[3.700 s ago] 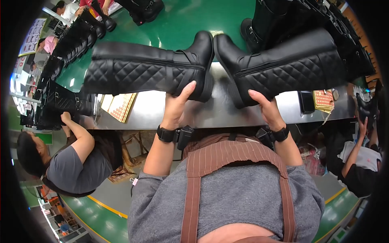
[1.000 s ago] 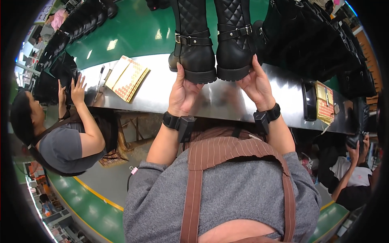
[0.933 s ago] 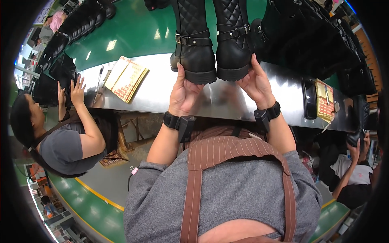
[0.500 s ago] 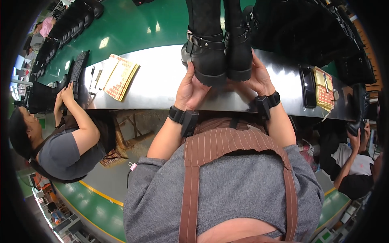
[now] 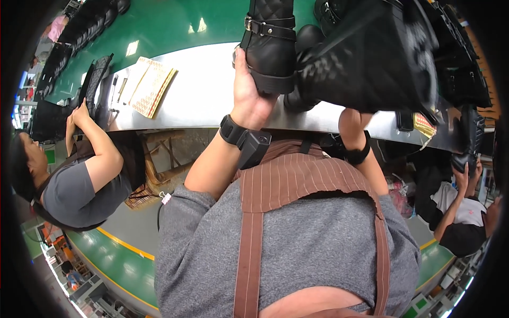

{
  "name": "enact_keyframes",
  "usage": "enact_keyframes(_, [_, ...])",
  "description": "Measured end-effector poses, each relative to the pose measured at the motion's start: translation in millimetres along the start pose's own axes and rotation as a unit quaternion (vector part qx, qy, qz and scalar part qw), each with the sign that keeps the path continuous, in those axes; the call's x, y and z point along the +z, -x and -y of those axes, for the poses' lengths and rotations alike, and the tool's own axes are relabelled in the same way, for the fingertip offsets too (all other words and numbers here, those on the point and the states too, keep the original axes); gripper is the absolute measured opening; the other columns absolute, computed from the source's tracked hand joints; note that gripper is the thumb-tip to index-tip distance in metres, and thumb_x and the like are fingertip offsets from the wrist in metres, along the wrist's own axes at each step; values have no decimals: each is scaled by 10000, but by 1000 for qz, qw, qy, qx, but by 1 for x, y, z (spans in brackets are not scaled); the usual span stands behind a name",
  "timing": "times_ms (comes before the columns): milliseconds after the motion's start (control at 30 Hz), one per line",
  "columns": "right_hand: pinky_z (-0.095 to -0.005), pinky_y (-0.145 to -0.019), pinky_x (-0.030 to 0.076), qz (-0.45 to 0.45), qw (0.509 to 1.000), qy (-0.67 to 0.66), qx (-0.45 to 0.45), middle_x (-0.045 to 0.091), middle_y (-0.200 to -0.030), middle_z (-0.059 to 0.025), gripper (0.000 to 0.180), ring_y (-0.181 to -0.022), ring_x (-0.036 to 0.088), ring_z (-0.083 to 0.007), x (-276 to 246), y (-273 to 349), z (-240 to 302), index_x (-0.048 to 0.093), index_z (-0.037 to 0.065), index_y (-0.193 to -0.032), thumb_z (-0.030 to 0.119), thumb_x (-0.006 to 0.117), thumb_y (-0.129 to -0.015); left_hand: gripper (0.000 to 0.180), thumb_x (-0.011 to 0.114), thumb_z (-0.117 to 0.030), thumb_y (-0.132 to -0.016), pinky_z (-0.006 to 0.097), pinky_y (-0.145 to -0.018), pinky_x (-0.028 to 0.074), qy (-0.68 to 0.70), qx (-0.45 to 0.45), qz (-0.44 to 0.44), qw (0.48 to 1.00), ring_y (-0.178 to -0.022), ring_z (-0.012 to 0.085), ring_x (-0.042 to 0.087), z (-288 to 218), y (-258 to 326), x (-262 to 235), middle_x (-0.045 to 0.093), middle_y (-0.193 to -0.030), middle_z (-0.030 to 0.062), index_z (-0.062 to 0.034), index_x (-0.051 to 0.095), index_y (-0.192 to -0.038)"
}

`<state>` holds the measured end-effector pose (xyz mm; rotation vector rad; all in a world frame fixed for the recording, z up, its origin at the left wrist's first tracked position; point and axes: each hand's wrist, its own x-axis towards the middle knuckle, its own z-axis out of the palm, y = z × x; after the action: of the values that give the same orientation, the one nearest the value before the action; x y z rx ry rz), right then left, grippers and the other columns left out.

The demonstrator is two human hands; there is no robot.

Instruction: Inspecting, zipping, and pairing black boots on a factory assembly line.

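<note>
My left hand (image 5: 253, 100) is closed around the heel and side of a black ankle-strapped boot (image 5: 270, 61), which stands upright over the steel table (image 5: 207, 79). The boot has a buckle, a quilted shaft and a thick sole. To its right, a second black boot (image 5: 360, 63) leans over, its wide shaft toward the right and smeared by motion. Below that shaft, my right hand (image 5: 354, 126) is bent closed against it. The shaft hides most of its fingers.
Left on the table lie a red-patterned sticker pad (image 5: 151, 87) and slim tools (image 5: 121, 89). A black phone-like object (image 5: 404, 121) and another sticker pad (image 5: 424, 126) lie right. Co-workers handle boots at both sides. Rows of boots (image 5: 87, 29) line the green belt.
The two boots were side by side, heels held in both hands. The right one has swung over toward the right, and my right hand has moved below its shaft. The left boot remains held.
</note>
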<state>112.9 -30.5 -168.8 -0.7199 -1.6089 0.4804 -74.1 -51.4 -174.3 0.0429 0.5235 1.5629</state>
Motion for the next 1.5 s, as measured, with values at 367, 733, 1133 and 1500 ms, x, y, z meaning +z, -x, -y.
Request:
enact_keyframes(367, [-239, -645, 358, -15, 998, 67, 11, 321, -950, -12, 848, -784, 350, -102, 45, -13, 34, 339, 48, -1077, 340, 942, -557, 555, 302, -545, -996, 417, -933, 497, -35, 74, -61, 995, -1058, 244, 602, 19, 23, 12, 621, -1155, 81, -102, 527, -1241])
enact_keyframes(733, [-219, -631, 463, 192, 977, 6, 98, 428, -921, -44, 816, -744, 457, -107, 7, -31, 20, 348, 43, -1095, 289, 929, -577, 561, 355, -517, -998, 370, -931, 496, -83, 47, 6, 995, -1048, 233, 623, 22, 19, 5, 621, -1187, 109, -42, 519, -1247])
enact_keyframes(1133, [-226, -580, 449, 178, 979, -51, 84, 507, -846, -15, 485, -668, 500, -89, -6, -25, 22, 506, 32, -992, 174, 853, -685, 548, 335, -514, -1001, 395, -923, 509, -79, 13, -7, 997, -1041, 226, 629, 9, 21, 9, 641, -1167, 86, -69, 545, -1243])
enact_keyframes(1500, [-420, -1128, 245, 228, 967, 32, 111, 294, -1487, -247, 1216, -1385, 292, -374, -8, -1, -13, 132, -28, -1490, 391, 876, -624, 468, 529, -163, -951, 342, -1002, 387, -619, 456, -71, 636, -1149, 250, 516, -19, -16, -73, 520, -1257, 139, -26, 386, -1376])
